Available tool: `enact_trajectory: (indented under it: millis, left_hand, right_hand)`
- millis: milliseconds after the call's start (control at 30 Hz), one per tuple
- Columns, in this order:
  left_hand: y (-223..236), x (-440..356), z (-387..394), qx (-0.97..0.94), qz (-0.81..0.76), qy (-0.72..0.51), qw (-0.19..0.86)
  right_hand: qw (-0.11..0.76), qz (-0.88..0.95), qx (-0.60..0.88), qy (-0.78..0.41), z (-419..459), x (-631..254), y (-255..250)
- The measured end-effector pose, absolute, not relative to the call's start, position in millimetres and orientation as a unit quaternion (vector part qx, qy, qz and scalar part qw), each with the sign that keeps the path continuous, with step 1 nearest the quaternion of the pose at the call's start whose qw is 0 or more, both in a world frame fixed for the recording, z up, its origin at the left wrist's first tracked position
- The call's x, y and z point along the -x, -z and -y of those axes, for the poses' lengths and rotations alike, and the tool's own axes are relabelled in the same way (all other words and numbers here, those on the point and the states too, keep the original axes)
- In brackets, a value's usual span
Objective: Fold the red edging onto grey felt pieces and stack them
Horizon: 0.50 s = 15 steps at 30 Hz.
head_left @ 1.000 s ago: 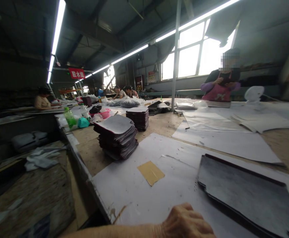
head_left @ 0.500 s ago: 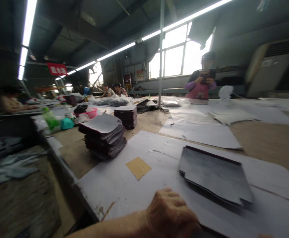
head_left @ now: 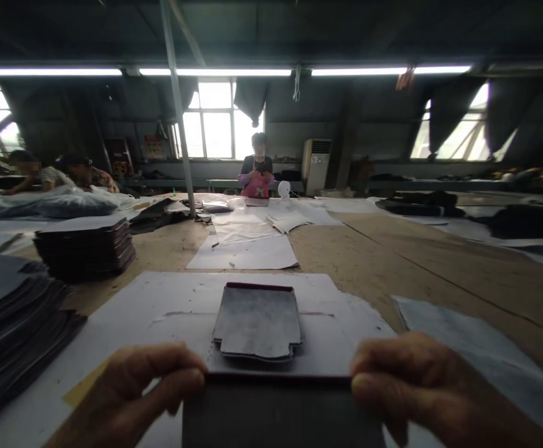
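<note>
Both my hands hold one dark flat sheet (head_left: 280, 414) with a maroon top edge, low in the middle of the view. My left hand (head_left: 131, 392) pinches its left corner, and my right hand (head_left: 420, 386) pinches its right corner. Just beyond it, a small pile of grey cut pieces (head_left: 257, 320) lies on white paper (head_left: 168, 305) that covers the table.
Two stacks of dark cut pieces stand at the left, one near (head_left: 10, 330) and one farther back (head_left: 84, 246). More white paper sheets (head_left: 243, 252) lie on the wooden table (head_left: 392, 261). A person in a pink apron (head_left: 257, 177) stands at the far end; other people (head_left: 56, 174) work at the far left.
The view has swung to the right, so the stacks now sit at the left. My right hand has come into view, and both hands now grip a dark sheet in front of the grey pile.
</note>
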State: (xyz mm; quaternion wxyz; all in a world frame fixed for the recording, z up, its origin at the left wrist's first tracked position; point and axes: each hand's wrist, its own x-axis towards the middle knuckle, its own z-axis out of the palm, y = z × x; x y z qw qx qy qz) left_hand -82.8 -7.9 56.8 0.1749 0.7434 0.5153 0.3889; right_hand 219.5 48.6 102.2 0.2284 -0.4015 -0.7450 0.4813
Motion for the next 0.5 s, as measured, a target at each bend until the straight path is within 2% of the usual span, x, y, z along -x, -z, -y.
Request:
enact_trajectory:
  millis: [100,167,300,500]
  left_hand:
    - [-87.1,84.9,-43.2,-0.722,-0.557,-0.371,0.175]
    - [-90.1,85.2,-83.8,-0.716,-0.588,-0.336,0.169]
    - [-66.2,85.6,-141.0,-0.711,-0.616,-0.318,0.12]
    - [-35.4,82.4,-147.7,-0.705,-0.628,-0.328,0.031]
  right_hand:
    - [0.271,0.749,0.408,-0.445,-91.1,-209.3,-108.4]
    - [0.272,0.761,0.431,-0.401,-126.1,-196.9,-96.5]
    - [0.252,0.773,0.484,-0.324,-175.8,-173.2,-61.3]
    - [0.224,0.788,0.552,-0.153,-182.7,-158.5,-44.5]
